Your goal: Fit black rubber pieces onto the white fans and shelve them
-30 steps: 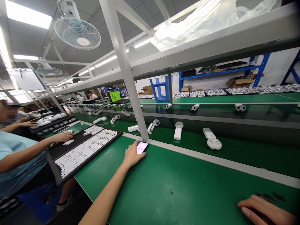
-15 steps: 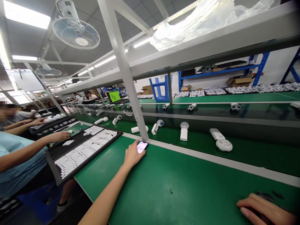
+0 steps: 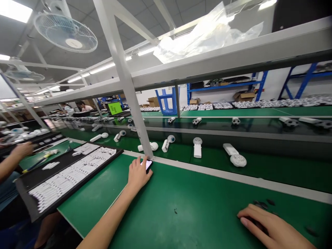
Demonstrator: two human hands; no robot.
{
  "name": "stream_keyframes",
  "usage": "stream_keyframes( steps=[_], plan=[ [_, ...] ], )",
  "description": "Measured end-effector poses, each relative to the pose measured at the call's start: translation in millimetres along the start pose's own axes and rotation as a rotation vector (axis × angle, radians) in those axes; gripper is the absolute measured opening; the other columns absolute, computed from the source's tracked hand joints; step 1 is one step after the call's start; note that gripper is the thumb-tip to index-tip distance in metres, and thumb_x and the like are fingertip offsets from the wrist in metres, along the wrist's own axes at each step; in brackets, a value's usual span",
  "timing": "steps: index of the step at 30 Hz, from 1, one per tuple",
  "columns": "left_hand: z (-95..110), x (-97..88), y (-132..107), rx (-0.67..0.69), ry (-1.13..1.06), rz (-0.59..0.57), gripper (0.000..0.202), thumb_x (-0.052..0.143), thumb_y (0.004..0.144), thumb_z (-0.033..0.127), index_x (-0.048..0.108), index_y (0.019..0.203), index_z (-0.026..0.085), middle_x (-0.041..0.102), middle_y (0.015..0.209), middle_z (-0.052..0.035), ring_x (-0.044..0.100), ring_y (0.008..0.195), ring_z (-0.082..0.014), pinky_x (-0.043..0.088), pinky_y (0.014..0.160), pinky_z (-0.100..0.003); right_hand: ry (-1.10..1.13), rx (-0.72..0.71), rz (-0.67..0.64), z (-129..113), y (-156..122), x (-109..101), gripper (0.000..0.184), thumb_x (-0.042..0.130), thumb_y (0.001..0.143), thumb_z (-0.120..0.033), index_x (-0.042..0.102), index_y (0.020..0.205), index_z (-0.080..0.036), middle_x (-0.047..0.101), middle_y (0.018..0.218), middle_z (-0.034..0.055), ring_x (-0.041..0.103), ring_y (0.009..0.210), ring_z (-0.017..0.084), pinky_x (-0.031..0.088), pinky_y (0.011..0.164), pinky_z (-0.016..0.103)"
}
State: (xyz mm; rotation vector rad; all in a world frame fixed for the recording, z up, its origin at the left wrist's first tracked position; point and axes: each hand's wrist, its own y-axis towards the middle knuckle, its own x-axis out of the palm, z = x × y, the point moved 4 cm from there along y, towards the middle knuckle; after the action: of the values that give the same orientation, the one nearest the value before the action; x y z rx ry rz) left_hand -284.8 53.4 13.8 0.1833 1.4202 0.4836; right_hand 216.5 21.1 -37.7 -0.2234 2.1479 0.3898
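My left hand (image 3: 138, 173) rests over a phone (image 3: 148, 165) at the foot of the white post. Its fingers are spread, the index fingertip lies over the lit screen, and the thumb is beside the phone's lower edge. My right hand (image 3: 269, 221) lies low on the green tabletop (image 3: 186, 193) at the right, its fingers curled and the thumb close to the index finger. Something dark shows between them, too hidden to name. Small black pieces (image 3: 260, 204) lie scattered just beyond that hand.
Behind a pale rail, white handheld fans (image 3: 197, 148) lie spaced out on a dark green belt. A black tray (image 3: 119, 152) of white plastic parts (image 3: 75, 173) stands at the left, near a co-worker's hand (image 3: 23, 150). The white post (image 3: 127, 83) rises beside my left hand.
The view has turned to the right, so most things sit further left. My left hand's fingers have spread further over the phone's screen. My right hand remains by the black pieces.
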Motion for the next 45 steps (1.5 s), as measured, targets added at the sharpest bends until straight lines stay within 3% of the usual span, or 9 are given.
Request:
stream_keyframes(
  steps=[4,7,11,13,20,25,32,41,45],
  plan=[
    [61,2.7,12,0.277,-0.109,-0.054,0.05,0.057,0.094,0.033,0.054,0.144,0.026,0.05,0.151,-0.0129,0.041,0.142,-0.038,0.028,0.122,-0.046,0.128,0.033,-0.222,-9,4,-15,0.041,0.044,0.101,-0.062,0.076,0.113,-0.04,0.077,0.115,0.004,0.075,0.097,0.031,0.063,0.077,0.034],
    [104,14.9,65,0.336,-0.138,-0.126,0.043,0.062,0.093,0.03,0.062,0.136,0.026,0.056,0.145,-0.0113,0.049,0.136,-0.0348,0.035,0.12,-0.044,0.139,0.08,-0.176,-7,8,-32,0.043,0.039,0.104,-0.06,0.075,0.112,-0.037,0.077,0.114,0.0038,0.074,0.098,0.03,0.06,0.082,0.035],
    [136,35.3,158,0.124,-0.094,-0.187,0.045,0.067,0.097,0.036,0.058,0.137,0.016,0.055,0.144,-0.0146,0.053,0.132,-0.0339,0.043,0.112,-0.057,0.092,0.11,-0.085,-1,8,-56,0.042,0.039,0.106,-0.054,0.075,0.11,-0.032,0.076,0.113,0.0051,0.072,0.097,0.028,0.056,0.081,0.035],
    [146,49.3,186,-0.009,-0.074,-0.244,0.043,0.065,0.1,0.04,0.06,0.135,0.016,0.059,0.138,-0.0144,0.06,0.124,-0.0313,0.052,0.104,-0.055,0.056,0.112,-0.056,1,7,-67,0.038,0.041,0.106,-0.048,0.075,0.109,-0.03,0.076,0.114,0.0054,0.072,0.098,0.027,0.054,0.08,0.034],
    [173,91.3,204,-0.137,-0.04,-0.343,0.052,0.062,0.099,0.053,0.061,0.131,0.013,0.064,0.131,-0.017,0.064,0.119,-0.0324,0.052,0.101,-0.055,-0.044,0.046,-0.065,0,5,-69,0.028,0.05,0.105,-0.034,0.078,0.107,-0.031,0.074,0.107,0.0029,0.071,0.091,0.022,0.047,0.072,0.03],
    [194,85.6,189,0.031,-0.192,-0.288,0.068,0.072,0.08,0.067,0.063,0.117,0.011,0.072,0.112,-0.0253,0.064,0.115,-0.0485,0.051,0.092,-0.051,-0.129,-0.012,-0.092,-1,5,-57,0.025,0.056,0.103,-0.032,0.08,0.111,-0.031,0.072,0.104,0.0044,0.069,0.09,0.022,0.043,0.064,0.028],
    [217,55.9,132,0.141,-0.69,-0.239,0.063,0.061,0.083,0.072,0.062,0.111,0.016,0.074,0.088,-0.0116,0.073,0.081,-0.0326,0.054,0.072,-0.036,-0.217,-0.02,-0.079,-5,5,-55,0.019,0.064,0.1,-0.032,0.08,0.109,-0.03,0.071,0.101,0.0041,0.068,0.091,0.023,0.038,0.061,0.028],
    [287,39.5,-21,0.198,-1.391,-0.63,0.06,0.04,0.096,0.075,0.051,0.102,0.016,0.068,0.065,-0.0068,0.069,0.051,-0.0239,0.053,0.047,-0.031,-0.208,0.027,-0.011,-26,3,-52,0.031,0.035,0.111,-0.033,0.06,0.095,-0.024,0.062,0.094,0.0021,0.06,0.073,0.017,0.035,0.058,0.029],
    [300,33.7,-53,0.053,-1.792,-0.795,0.044,0.07,0.09,0.053,0.052,0.108,0.017,0.072,0.085,-0.0069,0.071,0.067,-0.0179,0.058,0.063,-0.028,-0.064,0.089,-0.025,-29,1,-56,0.034,0.03,0.112,-0.042,0.055,0.096,-0.026,0.061,0.09,0.0001,0.057,0.069,0.017,0.039,0.06,0.03]
  ],
)
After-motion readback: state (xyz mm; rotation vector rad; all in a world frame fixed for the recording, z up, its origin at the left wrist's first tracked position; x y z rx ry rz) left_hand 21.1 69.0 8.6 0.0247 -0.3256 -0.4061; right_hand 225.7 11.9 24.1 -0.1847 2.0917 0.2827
